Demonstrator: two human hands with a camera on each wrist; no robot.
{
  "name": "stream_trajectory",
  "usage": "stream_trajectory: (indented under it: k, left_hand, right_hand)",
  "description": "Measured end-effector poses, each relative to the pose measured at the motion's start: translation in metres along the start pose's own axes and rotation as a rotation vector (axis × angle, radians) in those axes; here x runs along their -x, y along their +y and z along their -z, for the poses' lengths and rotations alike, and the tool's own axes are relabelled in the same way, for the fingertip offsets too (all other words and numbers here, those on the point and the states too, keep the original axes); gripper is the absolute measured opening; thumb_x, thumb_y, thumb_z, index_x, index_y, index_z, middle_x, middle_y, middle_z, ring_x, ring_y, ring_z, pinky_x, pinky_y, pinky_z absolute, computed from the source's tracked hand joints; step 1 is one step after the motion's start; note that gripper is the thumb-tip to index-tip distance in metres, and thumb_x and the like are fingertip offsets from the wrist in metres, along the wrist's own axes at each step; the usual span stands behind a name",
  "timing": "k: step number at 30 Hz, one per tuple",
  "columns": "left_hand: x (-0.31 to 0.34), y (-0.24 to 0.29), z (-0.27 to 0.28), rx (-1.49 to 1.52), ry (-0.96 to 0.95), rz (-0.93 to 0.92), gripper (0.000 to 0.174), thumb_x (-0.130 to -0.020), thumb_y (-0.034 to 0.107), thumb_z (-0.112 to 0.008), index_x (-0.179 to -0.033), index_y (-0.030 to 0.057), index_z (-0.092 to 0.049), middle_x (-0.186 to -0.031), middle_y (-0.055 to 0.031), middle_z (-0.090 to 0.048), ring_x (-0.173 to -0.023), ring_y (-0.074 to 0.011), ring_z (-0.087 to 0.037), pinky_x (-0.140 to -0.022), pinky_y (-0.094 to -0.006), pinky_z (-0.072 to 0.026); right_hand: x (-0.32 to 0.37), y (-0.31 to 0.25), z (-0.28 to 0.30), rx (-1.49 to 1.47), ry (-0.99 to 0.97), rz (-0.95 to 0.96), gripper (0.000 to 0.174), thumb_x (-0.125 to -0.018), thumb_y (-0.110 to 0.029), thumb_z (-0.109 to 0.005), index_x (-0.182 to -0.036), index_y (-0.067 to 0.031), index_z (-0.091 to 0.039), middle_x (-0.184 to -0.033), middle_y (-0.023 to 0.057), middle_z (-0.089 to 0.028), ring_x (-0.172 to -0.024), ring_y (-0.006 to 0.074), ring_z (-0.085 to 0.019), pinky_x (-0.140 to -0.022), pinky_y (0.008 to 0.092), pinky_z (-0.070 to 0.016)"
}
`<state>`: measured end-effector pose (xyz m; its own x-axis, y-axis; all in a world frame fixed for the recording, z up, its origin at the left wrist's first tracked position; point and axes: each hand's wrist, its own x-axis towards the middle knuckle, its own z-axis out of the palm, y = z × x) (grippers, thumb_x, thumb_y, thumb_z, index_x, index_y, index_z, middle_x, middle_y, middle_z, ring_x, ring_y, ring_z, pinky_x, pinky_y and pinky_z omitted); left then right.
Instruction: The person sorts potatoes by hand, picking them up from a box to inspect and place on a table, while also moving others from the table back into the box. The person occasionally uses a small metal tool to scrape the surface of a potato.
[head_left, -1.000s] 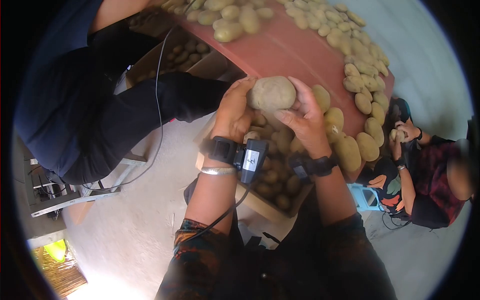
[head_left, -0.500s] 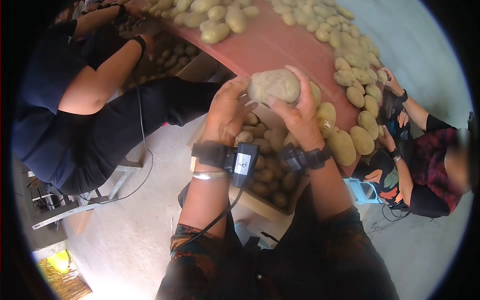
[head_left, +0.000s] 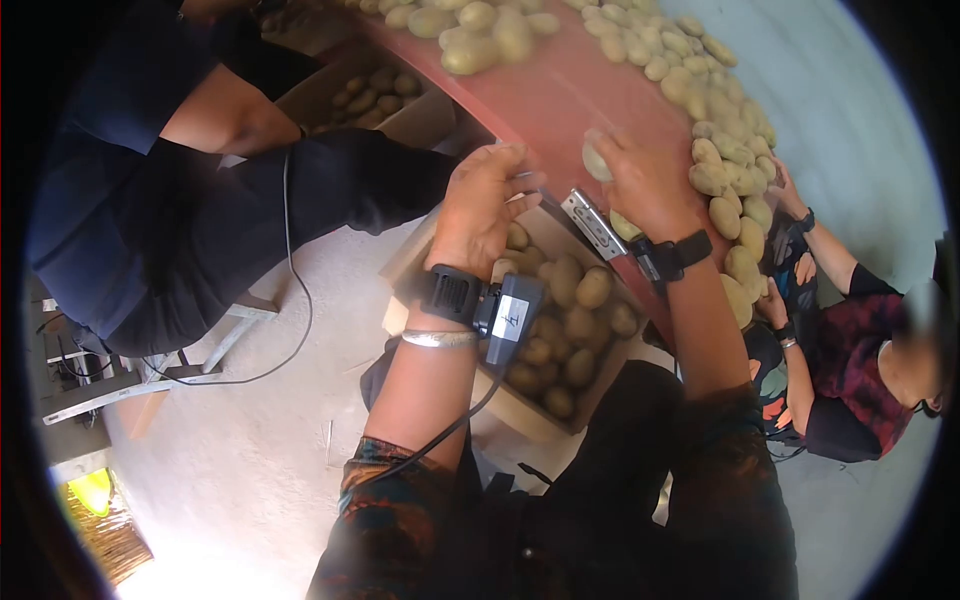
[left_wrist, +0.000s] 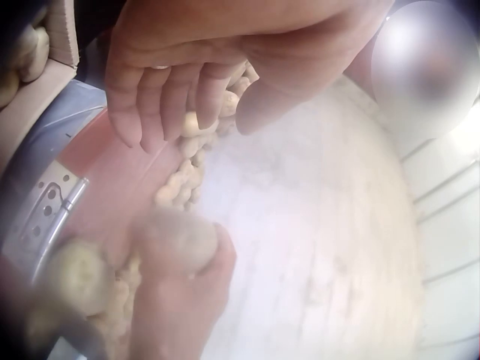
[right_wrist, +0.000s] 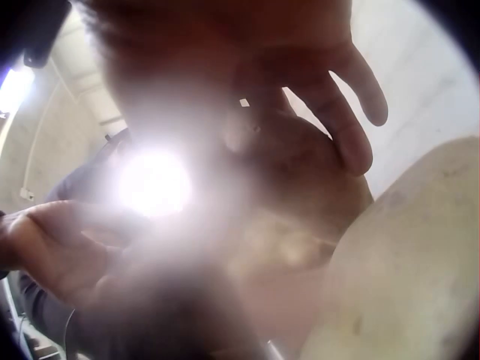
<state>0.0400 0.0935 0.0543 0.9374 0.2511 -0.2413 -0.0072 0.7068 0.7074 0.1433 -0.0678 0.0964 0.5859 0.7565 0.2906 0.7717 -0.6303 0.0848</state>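
In the head view my right hand (head_left: 650,185) holds a large potato (head_left: 597,160) over the red tabletop (head_left: 560,95), fingers curled round its far side. My left hand (head_left: 482,205) is empty, its fingers loosely bent, above the near edge of the table. The left wrist view shows the left hand (left_wrist: 217,60) with its fingers hanging apart, and the right hand (left_wrist: 176,300) below gripping the blurred potato (left_wrist: 180,236). In the right wrist view, the right hand (right_wrist: 247,60) spreads over a shaded potato, and another potato (right_wrist: 412,262) looms close.
A box of potatoes (head_left: 565,310) stands below my hands. Many potatoes (head_left: 715,100) line the table's far side, and a metal hinge (head_left: 595,225) sits on its near edge. One person (head_left: 120,240) sits at the left, another (head_left: 860,370) at the right.
Both hands held the potato before; the left has let go. The right hand has carried it rightward over the table, turning palm down. The person at the right now reaches to the potatoes.
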Motion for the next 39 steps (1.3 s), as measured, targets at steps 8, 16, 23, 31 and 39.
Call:
stream_trajectory:
  k: [8,16,23,31,39]
  left_hand:
    - [0.007,0.008,0.007,0.007,0.009,-0.033,0.029,-0.09,0.02,-0.045,-0.109,-0.0016,-0.049,-0.101,-0.0121,-0.055,-0.09,-0.0207,-0.055,-0.078,-0.0324,-0.0466]
    - [0.01,0.038,0.031,0.132,0.075,-0.181,0.03,-0.088,0.02,-0.05,-0.108,-0.0021,-0.047,-0.105,-0.0162,-0.055,-0.098,-0.0286,-0.055,-0.083,-0.0388,-0.0464]
    - [0.016,0.055,0.049,0.183,0.153,-0.286,0.029,-0.089,0.019,-0.048,-0.107,-0.0031,-0.044,-0.11,-0.0195,-0.052,-0.101,-0.0316,-0.054,-0.088,-0.0421,-0.0452]
    - [0.005,0.067,0.075,0.241,0.095,-0.255,0.026,-0.09,0.017,-0.046,-0.106,-0.0034,-0.043,-0.113,-0.0219,-0.051,-0.107,-0.0346,-0.05,-0.092,-0.045,-0.0416]
    - [0.005,0.071,0.083,0.293,0.044,-0.223,0.025,-0.091,0.016,-0.045,-0.106,-0.003,-0.043,-0.113,-0.0217,-0.05,-0.109,-0.0346,-0.049,-0.093,-0.0455,-0.0408]
  right_hand:
    - [0.003,0.001,-0.008,-0.104,-0.211,0.11,0.05,-0.065,-0.005,-0.066,-0.113,-0.0105,-0.053,-0.105,0.0082,-0.054,-0.096,0.0288,-0.055,-0.077,0.0368,-0.0457]
    - [0.01,-0.012,-0.007,-0.107,-0.241,0.014,0.043,-0.07,-0.008,-0.064,-0.112,-0.0091,-0.056,-0.1,0.0119,-0.058,-0.094,0.0301,-0.055,-0.077,0.0392,-0.0459]
    - [0.028,-0.056,0.008,-0.351,0.068,0.093,0.034,-0.074,-0.016,-0.065,-0.104,-0.0044,-0.057,-0.095,0.0129,-0.059,-0.089,0.0316,-0.057,-0.074,0.0393,-0.0457]
    - [0.057,-0.04,-0.076,-0.448,-0.573,-0.022,0.03,-0.075,-0.019,-0.064,-0.099,-0.0021,-0.059,-0.094,0.017,-0.061,-0.09,0.034,-0.057,-0.077,0.0415,-0.0448]
    - [0.081,-0.033,-0.152,-0.327,-0.75,-0.049,0.034,-0.074,-0.015,-0.064,-0.105,-0.0032,-0.057,-0.099,0.0194,-0.059,-0.098,0.0363,-0.054,-0.086,0.0412,-0.0428]
